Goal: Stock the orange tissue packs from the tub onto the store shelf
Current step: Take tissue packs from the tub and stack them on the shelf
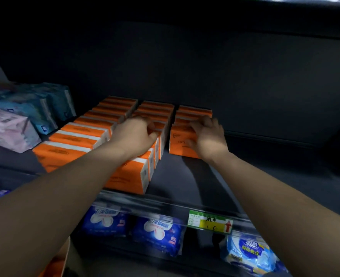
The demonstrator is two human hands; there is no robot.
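Note:
Orange tissue packs stand in three rows on the dark store shelf (185,182). The left row (81,132) and the middle row (131,176) reach toward the shelf's front edge. The right row is short, and its front pack (178,142) sits far back. My left hand (135,134) rests on top of the middle row, fingers curled over a pack's top edge. My right hand (207,134) holds the front pack of the right row, fingers over its top and thumb on its face. The tub is mostly out of view; an orange shape (55,264) shows at the bottom left.
Teal packs (45,104) and a pink pack (7,128) lie at the shelf's left. A green and yellow price tag (210,221) hangs on the shelf's front rail. Blue packs (157,234) fill the shelf below. Bare shelf lies to the right of the orange rows.

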